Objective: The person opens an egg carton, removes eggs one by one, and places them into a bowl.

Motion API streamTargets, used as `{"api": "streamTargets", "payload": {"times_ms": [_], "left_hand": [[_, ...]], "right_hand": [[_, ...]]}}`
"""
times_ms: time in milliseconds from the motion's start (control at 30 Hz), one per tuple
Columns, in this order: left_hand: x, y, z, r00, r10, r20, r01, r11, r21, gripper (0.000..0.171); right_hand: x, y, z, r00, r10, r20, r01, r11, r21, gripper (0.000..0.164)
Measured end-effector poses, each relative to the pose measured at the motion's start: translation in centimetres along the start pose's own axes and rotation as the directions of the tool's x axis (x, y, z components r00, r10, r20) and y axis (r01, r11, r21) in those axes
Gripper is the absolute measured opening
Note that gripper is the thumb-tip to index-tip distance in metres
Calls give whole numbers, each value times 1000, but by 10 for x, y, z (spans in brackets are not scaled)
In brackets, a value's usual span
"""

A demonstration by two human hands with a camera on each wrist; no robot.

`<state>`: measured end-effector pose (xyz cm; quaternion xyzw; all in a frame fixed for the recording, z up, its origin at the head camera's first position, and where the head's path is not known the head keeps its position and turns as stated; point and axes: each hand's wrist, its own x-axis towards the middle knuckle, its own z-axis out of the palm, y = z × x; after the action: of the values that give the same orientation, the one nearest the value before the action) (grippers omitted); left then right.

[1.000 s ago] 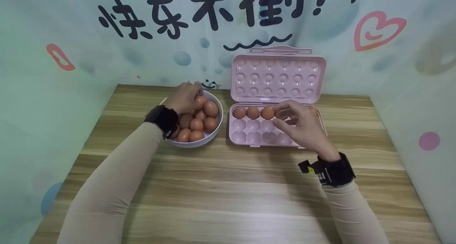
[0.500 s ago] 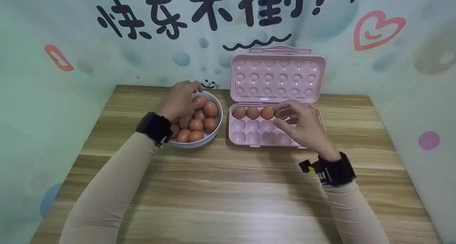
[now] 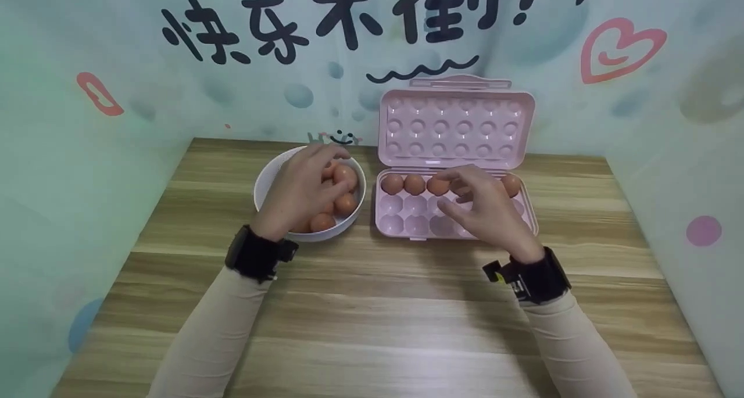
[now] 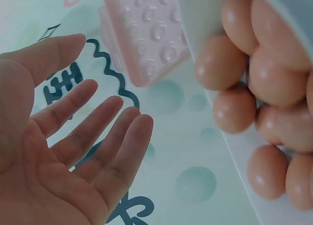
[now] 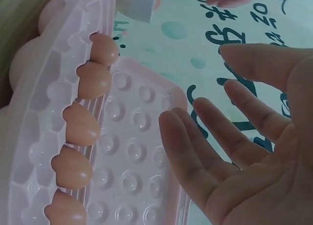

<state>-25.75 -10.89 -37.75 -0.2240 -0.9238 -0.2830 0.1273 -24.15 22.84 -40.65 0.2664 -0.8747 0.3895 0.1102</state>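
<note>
My left hand (image 3: 302, 183) hovers over the white bowl (image 3: 264, 180) of brown eggs (image 3: 344, 177), hiding part of them. In the left wrist view its fingers (image 4: 129, 151) are spread and loosely bent with nothing between them, apart from the eggs. Over the pink egg carton (image 3: 390, 225) is my right hand (image 3: 485, 209), also holding nothing, its fingers parted in the right wrist view. A row of several eggs (image 5: 80, 124) sits in the carton's back cups; the hand covers some of this row in the head view. The carton's lid (image 3: 456, 128) stands raised behind it.
Bowl and carton stand side by side at the back of a wooden table (image 3: 360, 328), with a gap between them. A printed cloth backdrop (image 3: 244, 101) rises right behind the table and along both sides.
My left hand has drawn back from among the eggs, rotated, and shifted rightward over the bowl. The right hand has moved slightly left, uncovering the egg at the right end of the row.
</note>
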Motion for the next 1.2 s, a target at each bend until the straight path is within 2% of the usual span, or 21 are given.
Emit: {"api": "streamTargets", "payload": {"times_ms": [133,233,400,567,800,933,1200], "left_hand": [[-8,4,11,999,19,-38,-19,1000,6,38],[-13,5,17,999,11,-35,-11,1000,-8,37],[-21,3,29,998,43,-47,-44,999,-28,39],[-23,1,38,997,58,-54,-59,998,-13,44],[-25,0,42,999,41,-18,-42,999,-3,46],[-25,-2,43,999,49,-7,-49,999,5,46],[-24,-1,44,1000,17,12,-17,1000,-18,47]], "right_hand": [[10,1,-1,1000,-9,22,11,996,-92,39],[20,1,0,999,-5,44,12,989,-149,43],[38,4,7,995,0,103,21,977,-210,46],[57,9,21,984,-45,175,92,958,-271,47],[79,17,49,961,-74,266,163,929,-332,49],[88,21,65,951,-82,299,190,917,-352,43],[95,22,81,943,16,333,127,907,-402,13]]}}
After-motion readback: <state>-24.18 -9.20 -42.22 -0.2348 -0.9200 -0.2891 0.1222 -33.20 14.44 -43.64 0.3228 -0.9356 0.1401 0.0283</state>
